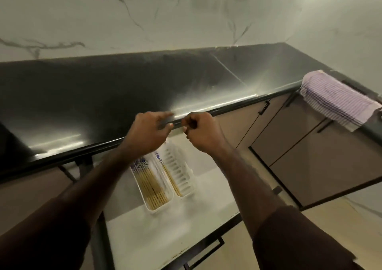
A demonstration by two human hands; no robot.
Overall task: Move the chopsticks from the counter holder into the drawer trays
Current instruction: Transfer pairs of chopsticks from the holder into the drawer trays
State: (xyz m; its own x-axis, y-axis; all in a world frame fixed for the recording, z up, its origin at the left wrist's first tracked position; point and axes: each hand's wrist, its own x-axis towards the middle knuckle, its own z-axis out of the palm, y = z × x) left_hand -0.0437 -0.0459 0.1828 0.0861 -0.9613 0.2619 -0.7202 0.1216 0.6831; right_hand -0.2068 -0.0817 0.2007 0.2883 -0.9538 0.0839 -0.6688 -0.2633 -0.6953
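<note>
My dark sleeves point(41, 234) fill the bottom corners, nearest to my eyes, and my forearms reach up from them over the open drawer point(165, 228). Going from the left: my left hand point(147, 132) hovers at the front edge of the black counter point(82, 96), fingers loosely spread and holding nothing. Below it, in the drawer, the left tray point(152, 184) holds a packed bundle of chopsticks point(151, 182) with blue-patterned tops. Just beside it, the right tray point(179, 172) holds only one or two chopsticks along its left wall. Above that tray my right hand point(201, 132) is curled into a loose fist; I cannot tell whether anything is pinched inside. Far right, a striped cloth point(334, 99) drapes over the counter's edge.
</note>
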